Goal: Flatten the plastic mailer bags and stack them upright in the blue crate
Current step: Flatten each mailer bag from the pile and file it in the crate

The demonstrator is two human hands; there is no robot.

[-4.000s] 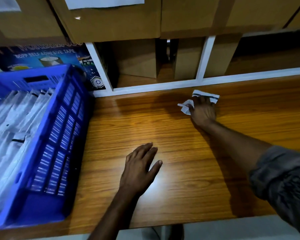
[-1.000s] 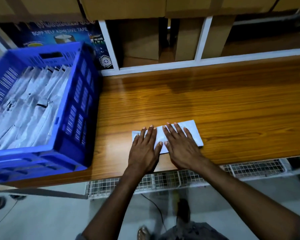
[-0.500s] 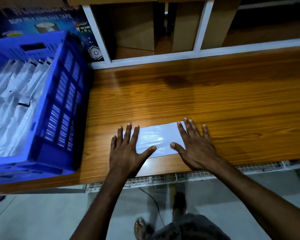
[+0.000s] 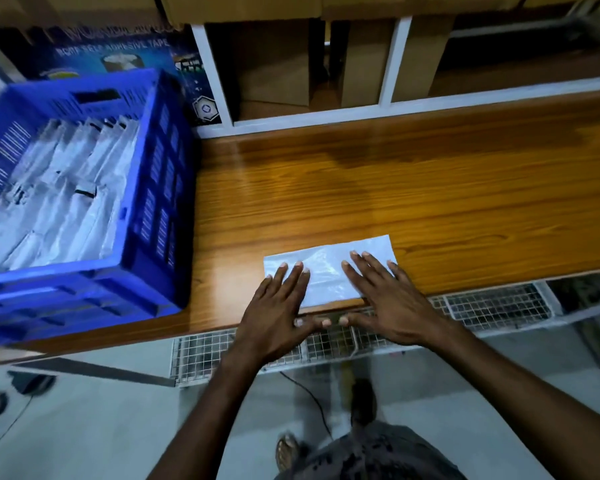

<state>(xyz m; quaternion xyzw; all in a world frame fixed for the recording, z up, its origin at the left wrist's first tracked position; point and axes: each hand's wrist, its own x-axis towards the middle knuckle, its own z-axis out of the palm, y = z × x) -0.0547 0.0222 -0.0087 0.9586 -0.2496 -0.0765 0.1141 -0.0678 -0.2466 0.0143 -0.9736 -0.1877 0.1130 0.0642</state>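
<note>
Nearest the person, both thumbs hang past the front edge of the glossy brown wooden table [image 4: 413, 188] and almost meet tip to tip. The left hand [image 4: 278, 306] and right hand [image 4: 390, 299] lie palm down, fingers straight and slightly spread, pressing rather than gripping. Under and between the fingers lies the white, shiny rectangular plastic mailer bag [image 4: 326, 273]. Its near edge sits just at the table's edge, and its far right corner shows beyond the right fingertips. It looks very light, limp and slick, so it will probably slide on the polished wood and spring back where creased. The best hold is likely a pinch at the near edge by the thumbs, or at one short end, keeping it taut. Well to the left of the left fingers stands the blue slotted plastic crate [image 4: 160, 202], already holding rows of white mailer bags [image 4: 59, 202] leaning on edge. Half a second ago the hands were spread to the bag's two ends with the thumbs on the table; now they have drawn together and back toward its near edge.
</note>
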